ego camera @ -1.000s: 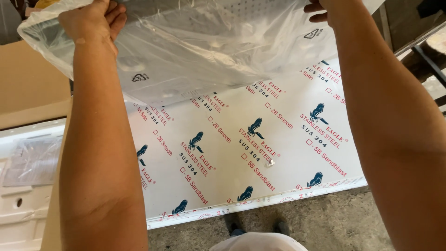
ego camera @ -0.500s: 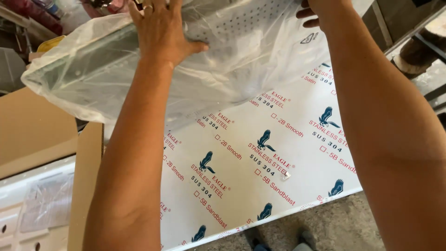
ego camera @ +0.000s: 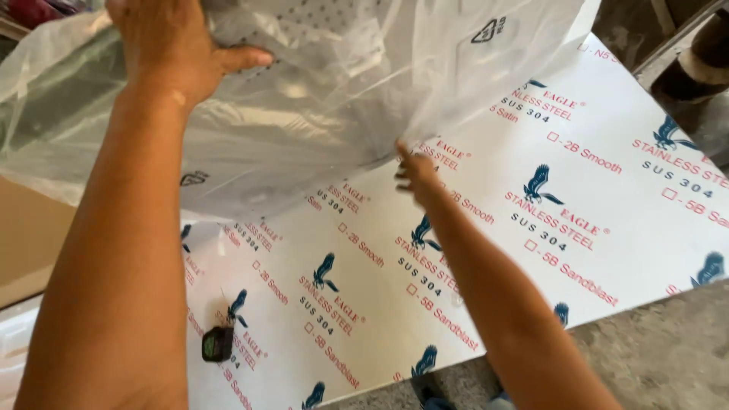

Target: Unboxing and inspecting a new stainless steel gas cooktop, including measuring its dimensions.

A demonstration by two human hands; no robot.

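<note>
My left hand grips a clear plastic bag at the top left, holding it up over the table. Inside the bag sits a flat perforated metal part, seen dimly through the film. My right hand reaches up under the bag's lower edge, fingers touching the film; whether it grips the film I cannot tell. Below both arms lies a white film-covered metal sheet printed with red lettering and blue bird marks.
A small dark tape measure lies on the sheet near my left forearm. A brown cardboard panel is at the left. Grey concrete floor shows past the sheet's front edge. Dark frame parts stand at the top right.
My right hand has come down from the bag's top edge to its lower edge. The left hand keeps its hold and the view has shifted, showing the tape measure.
</note>
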